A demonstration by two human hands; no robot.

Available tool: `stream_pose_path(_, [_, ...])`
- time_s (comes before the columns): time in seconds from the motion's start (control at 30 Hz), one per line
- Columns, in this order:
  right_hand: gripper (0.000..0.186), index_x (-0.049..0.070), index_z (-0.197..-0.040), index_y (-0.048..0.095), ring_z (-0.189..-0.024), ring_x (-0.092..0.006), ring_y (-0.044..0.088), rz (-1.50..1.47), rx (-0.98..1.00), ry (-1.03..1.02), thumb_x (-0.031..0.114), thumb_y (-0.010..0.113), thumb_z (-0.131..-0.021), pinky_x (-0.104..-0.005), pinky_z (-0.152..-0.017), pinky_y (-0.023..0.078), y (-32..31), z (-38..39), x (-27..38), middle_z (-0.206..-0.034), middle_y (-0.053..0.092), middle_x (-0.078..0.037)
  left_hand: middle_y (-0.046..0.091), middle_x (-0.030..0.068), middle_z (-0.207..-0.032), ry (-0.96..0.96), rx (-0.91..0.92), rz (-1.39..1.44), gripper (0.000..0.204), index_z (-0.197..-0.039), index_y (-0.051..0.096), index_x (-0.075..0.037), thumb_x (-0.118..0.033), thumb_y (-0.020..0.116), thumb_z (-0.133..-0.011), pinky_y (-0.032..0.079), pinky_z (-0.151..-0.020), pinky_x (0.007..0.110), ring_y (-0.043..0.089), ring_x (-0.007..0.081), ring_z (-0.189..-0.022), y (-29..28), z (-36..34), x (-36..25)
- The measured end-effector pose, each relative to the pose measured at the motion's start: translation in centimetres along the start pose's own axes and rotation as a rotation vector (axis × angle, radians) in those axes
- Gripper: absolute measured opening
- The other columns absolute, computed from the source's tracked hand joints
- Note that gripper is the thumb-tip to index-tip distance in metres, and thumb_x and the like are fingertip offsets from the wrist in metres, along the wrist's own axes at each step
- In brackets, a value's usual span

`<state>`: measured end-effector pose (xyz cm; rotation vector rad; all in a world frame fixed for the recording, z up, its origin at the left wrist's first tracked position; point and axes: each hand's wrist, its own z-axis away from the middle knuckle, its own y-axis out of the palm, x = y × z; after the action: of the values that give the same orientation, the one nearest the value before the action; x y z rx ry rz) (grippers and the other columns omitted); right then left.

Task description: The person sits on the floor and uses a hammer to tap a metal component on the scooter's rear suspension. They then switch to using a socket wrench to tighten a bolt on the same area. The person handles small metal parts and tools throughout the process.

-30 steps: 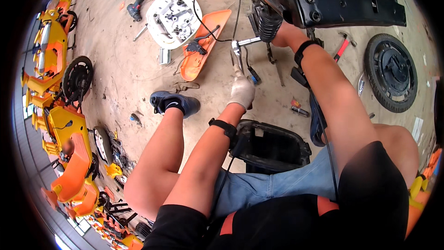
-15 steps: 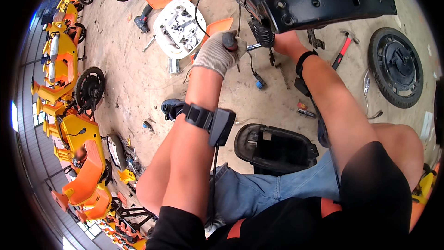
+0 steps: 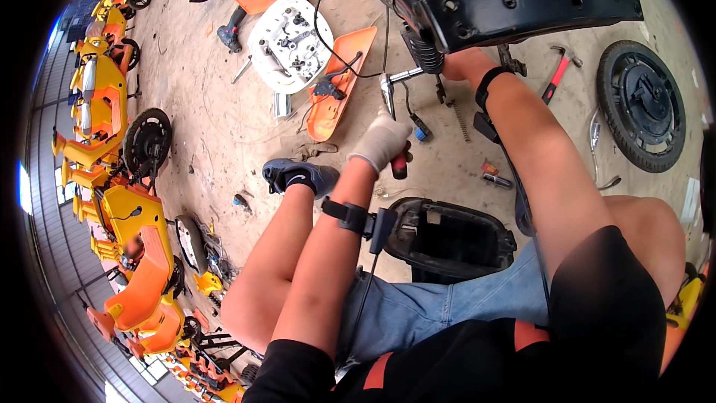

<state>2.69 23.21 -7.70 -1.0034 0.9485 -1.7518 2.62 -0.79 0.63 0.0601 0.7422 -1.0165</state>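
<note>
My left hand point(image 3: 382, 139), in a pale knit glove, is closed round the handle of a ratchet wrench point(image 3: 387, 88). The red and black grip end shows below my fist. From the wrench's head a chrome extension bar point(image 3: 406, 75) runs right to the lower part of a black vehicle frame point(image 3: 533, 9), beside a black coil spring shock absorber point(image 3: 423, 48). Bare, my right hand point(image 3: 468, 66) reaches in under the frame just right of that spring. Its fingers are hidden there, so I cannot see what they touch.
A white tray of small parts point(image 3: 268, 67), orange panels point(image 3: 344, 104) and a drill point(image 3: 232, 30) lie to the left. Rightward are a hammer point(image 3: 556, 77) and a wheel point(image 3: 641, 104). A black open bin point(image 3: 403, 233) stands before me; yellow scooters point(image 3: 104, 97) line the left.
My left hand has swung down and toward me with the wrench handle, which pointed at the camera before and now lies pointing back at me. My right hand stays by the spring.
</note>
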Motion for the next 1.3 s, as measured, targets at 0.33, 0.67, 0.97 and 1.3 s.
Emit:
stream_pose_path(0.33, [0.02, 0.016, -0.096, 0.073, -0.1, -0.0333, 0.064, -0.056, 0.046, -0.046, 0.019, 0.06, -0.081, -0.0427, -0.086, 0.052, 2.1, -2.1, -1.5, -0.104, 0.07, -0.013, 0.068, 0.0255, -0.089, 0.132, -0.366, -0.433, 0.075, -0.151, 0.006, -0.001, -0.023, 0.049, -0.093, 0.056, -0.076, 0.045, 0.07, 0.0374, -0.083, 5.7, -5.3, 8.8])
stream_pose_path(0.67, [0.016, 0.013, -0.087, 0.074, -0.093, -0.0312, 0.067, 0.063, -0.176, -0.018, 0.019, 0.061, -0.081, -0.0422, -0.08, 0.054, 2.9, -0.8, -1.4, -0.094, 0.071, -0.012, 0.052, 0.009, -0.068, -0.136, 0.09, 0.497, 0.014, -0.088, 0.045, -0.003, -0.014, 0.051, -0.095, 0.049, -0.047, 0.034, 0.053, 0.0211, -0.052, -2.0, -3.5, -2.2])
stream_pose_path(0.97, [0.015, 0.012, -0.083, 0.074, -0.089, -0.0322, 0.068, 0.073, -0.391, -0.11, 0.018, 0.06, -0.08, -0.0418, -0.078, 0.055, 6.0, -2.1, -3.2, -0.09, 0.071, -0.013, 0.046, 0.0068, -0.071, -0.325, 0.209, 1.434, 0.017, -0.088, 0.038, 0.002, -0.01, 0.047, -0.096, 0.053, -0.047, 0.026, 0.052, 0.0171, -0.054, -5.1, -2.8, -7.0])
stream_pose_path(1.3, [0.023, 0.011, -0.099, 0.07, -0.098, -0.0364, 0.064, 0.155, -0.118, -0.134, 0.019, 0.058, -0.081, -0.0446, -0.084, 0.052, 5.5, -3.8, -5.1, -0.104, 0.068, -0.017, 0.059, 0.0047, -0.071, -0.506, 0.206, 1.624, 0.019, -0.082, 0.056, -0.007, -0.023, 0.057, -0.092, 0.051, -0.05, 0.032, 0.06, 0.018, -0.058, -6.2, -8.2, -6.5])
